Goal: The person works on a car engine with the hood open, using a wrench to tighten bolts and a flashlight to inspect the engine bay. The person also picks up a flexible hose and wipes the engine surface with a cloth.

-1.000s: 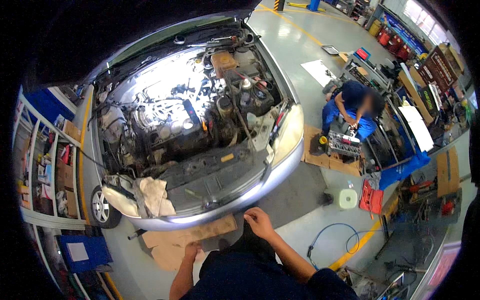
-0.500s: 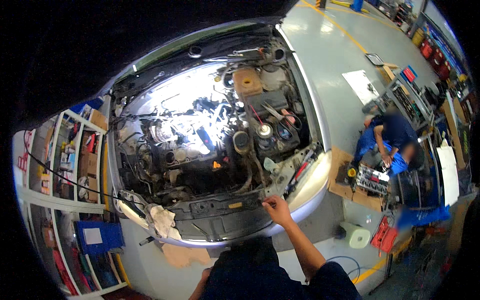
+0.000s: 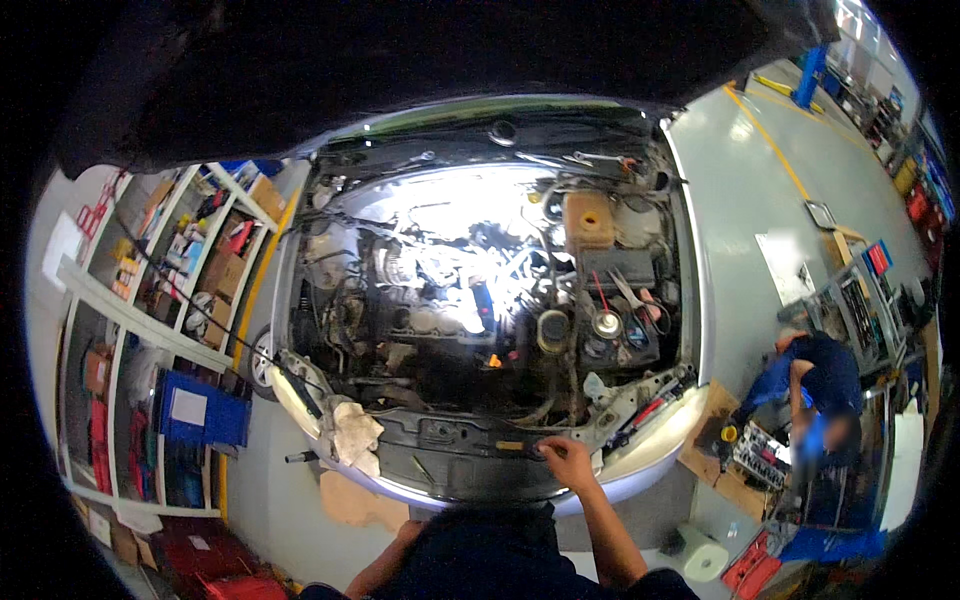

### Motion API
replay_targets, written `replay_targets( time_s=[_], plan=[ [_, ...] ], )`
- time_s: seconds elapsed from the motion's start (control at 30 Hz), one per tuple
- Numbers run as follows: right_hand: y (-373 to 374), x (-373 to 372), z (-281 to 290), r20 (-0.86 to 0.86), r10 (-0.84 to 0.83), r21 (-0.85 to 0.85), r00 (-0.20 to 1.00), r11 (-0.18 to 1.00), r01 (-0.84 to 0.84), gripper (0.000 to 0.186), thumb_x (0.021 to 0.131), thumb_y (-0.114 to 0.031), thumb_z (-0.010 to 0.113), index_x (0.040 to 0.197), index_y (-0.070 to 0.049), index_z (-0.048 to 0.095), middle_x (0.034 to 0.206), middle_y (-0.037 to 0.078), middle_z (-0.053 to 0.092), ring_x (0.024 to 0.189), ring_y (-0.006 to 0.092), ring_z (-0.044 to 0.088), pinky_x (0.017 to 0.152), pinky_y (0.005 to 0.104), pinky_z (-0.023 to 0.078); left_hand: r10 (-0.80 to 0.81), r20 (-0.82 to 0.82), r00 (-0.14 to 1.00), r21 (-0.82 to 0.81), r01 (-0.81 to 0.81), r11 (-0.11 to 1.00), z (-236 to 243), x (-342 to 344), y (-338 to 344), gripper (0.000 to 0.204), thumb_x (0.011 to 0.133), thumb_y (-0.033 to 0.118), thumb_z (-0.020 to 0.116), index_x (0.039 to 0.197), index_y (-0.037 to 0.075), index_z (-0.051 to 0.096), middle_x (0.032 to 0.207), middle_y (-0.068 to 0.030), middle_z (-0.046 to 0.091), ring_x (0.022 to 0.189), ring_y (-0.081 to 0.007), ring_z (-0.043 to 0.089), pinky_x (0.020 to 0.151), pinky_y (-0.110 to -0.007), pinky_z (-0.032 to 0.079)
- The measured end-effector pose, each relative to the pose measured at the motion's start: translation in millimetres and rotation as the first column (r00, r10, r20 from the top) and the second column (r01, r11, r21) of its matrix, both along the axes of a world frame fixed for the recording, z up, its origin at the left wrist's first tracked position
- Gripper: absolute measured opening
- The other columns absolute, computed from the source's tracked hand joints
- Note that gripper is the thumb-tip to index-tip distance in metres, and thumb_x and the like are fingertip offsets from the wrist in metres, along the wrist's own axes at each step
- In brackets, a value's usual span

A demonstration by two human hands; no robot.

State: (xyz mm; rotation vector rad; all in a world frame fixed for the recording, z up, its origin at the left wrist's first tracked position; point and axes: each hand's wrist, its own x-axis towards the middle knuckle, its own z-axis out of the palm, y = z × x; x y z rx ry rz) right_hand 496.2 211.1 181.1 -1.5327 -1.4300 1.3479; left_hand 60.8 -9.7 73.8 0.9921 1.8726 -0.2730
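My right hand [image 3: 566, 462] is over the front panel [image 3: 455, 470] of an open car, its fingertips curled together; whatever they may hold is too small to make out. My left hand [image 3: 408, 533] hangs low by the front bumper, fingers hidden. Ahead is the engine bay [image 3: 420, 385], brightly glaring at its middle. It holds an orange-brown tank [image 3: 588, 212], scissors [image 3: 630, 288], wrenches [image 3: 598, 160] along the rear edge and red-handled tools [image 3: 650, 405] at the right corner. A pale rag [image 3: 355, 440] lies at the front left.
Shelving [image 3: 190, 275] with boxes stands left, a dark hose crossing it. The raised hood [image 3: 430, 60] overhangs the bay. A co-worker [image 3: 825, 370] bends over a metal engine part [image 3: 760, 458] on cardboard at right. A stool [image 3: 700, 550] and red case [image 3: 750, 565] stand nearby.
My right hand has risen from below the bumper to over the front panel. My view has swung round, so the car and co-worker appear shifted right and down.
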Motion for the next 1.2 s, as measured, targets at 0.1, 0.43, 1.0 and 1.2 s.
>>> replay_targets(
  time_s=[0.1, 0.43, 1.0, 1.2],
  plan=[
    [-8, -10, 0, -0.002, 0.016, 0.022, 1.000, 1.000, -0.016, 0.020, 0.095, -0.017, 0.077, 0.107, 0.000, 0.078, 0.088, 0.009, 0.077, 0.076, 0.0143, 0.070, 0.071, 0.0307, 0.055, -0.056, 0.024, 0.998, 0.023, 0.055, 0.998, -2, -6, 12, 0.061, 0.099, 0.059, 0.055, 0.121, 0.006, 0.075, 0.119, -0.0217, 0.075, 0.114, -0.0379, 0.071, 0.100, -0.046, 0.054],
    [-33, -48, 45, 0.066, 0.089, -0.036, 0.994, 0.996, -0.087, 0.023, 0.094, -0.018, 0.079, 0.104, 0.003, 0.077, 0.088, 0.007, 0.076, 0.079, 0.0101, 0.068, 0.073, 0.0282, 0.055, -0.174, 0.098, 0.980, 0.144, 0.159, 0.977, -53, -37, -22, 0.061, 0.096, 0.059, 0.056, 0.122, 0.007, 0.074, 0.122, -0.0228, 0.073, 0.115, -0.0420, 0.069, 0.101, -0.050, 0.053],
    [-257, 72, 34, -0.605, -0.202, -0.711, 0.770, 0.573, -0.408, 0.037, 0.110, -0.030, 0.051, 0.138, -0.007, 0.061, 0.111, 0.001, 0.068, 0.082, 0.0127, 0.060, 0.066, 0.0270, 0.050, -0.144, 0.774, 0.616, 0.039, 0.181, 0.983, 181, -82, -189, 0.032, 0.097, 0.023, 0.058, 0.114, 0.002, 0.076, 0.112, -0.0166, 0.078, 0.100, -0.0257, 0.071, 0.090, -0.042, 0.055],
    [-268, 52, 65, -0.418, -0.060, -0.671, 0.907, 0.693, -0.264, 0.030, 0.108, -0.023, 0.054, 0.129, -0.007, 0.068, 0.103, 0.005, 0.071, 0.080, 0.0143, 0.063, 0.069, 0.0271, 0.052, 0.053, 0.847, 0.529, -0.096, 0.055, 0.994, 186, -64, -205, 0.032, 0.097, 0.024, 0.059, 0.114, 0.003, 0.076, 0.112, -0.0166, 0.077, 0.100, -0.0262, 0.071, 0.089, -0.043, 0.055]
  ],
)
